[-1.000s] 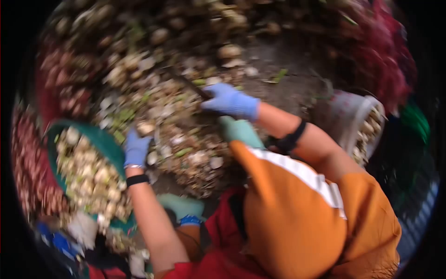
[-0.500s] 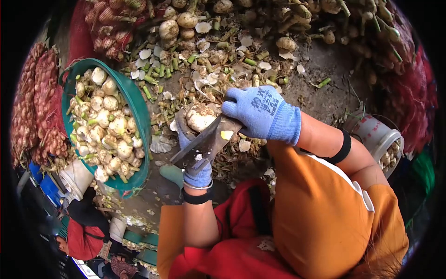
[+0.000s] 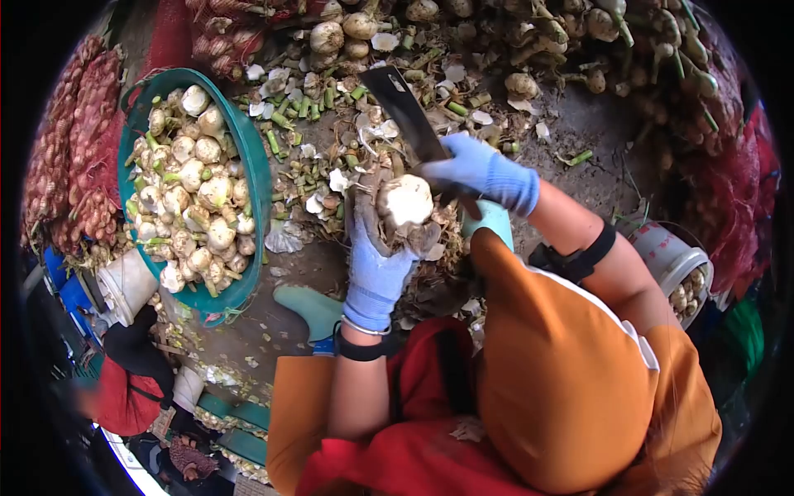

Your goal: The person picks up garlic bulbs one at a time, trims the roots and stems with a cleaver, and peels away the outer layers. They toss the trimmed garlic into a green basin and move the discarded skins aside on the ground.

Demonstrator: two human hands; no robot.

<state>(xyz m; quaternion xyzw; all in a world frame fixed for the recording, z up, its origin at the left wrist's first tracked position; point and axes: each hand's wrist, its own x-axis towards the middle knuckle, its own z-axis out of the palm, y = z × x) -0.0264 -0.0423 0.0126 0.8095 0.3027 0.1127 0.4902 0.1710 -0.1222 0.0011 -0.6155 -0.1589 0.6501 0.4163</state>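
My left hand (image 3: 376, 264), in a blue knitted glove with darker grip fingers, is closed around a garlic bulb (image 3: 405, 201). The bulb's white face is turned up toward me. In my right hand (image 3: 481, 172), also gloved in blue, is a knife (image 3: 403, 107) with a broad dark blade. Its blade points up and left, away from my body, beyond the bulb. The fingers round the handle are partly hidden. Below both hands lie cut stalks and peeled skins (image 3: 331, 178) on the ground.
A green tub (image 3: 258, 248) full of trimmed garlic stands at the left. Red mesh sacks (image 3: 78, 140) of garlic lie beyond it. A white bucket (image 3: 699, 248) with garlic is at the right. Untrimmed garlic (image 3: 579, 33) is heaped at the top. Another person (image 3: 132, 397) sits lower left.
The knife has swung from lying low across my left wrist to pointing up and away. My right hand is slightly lower; the bulb has moved right and shows a whiter side.
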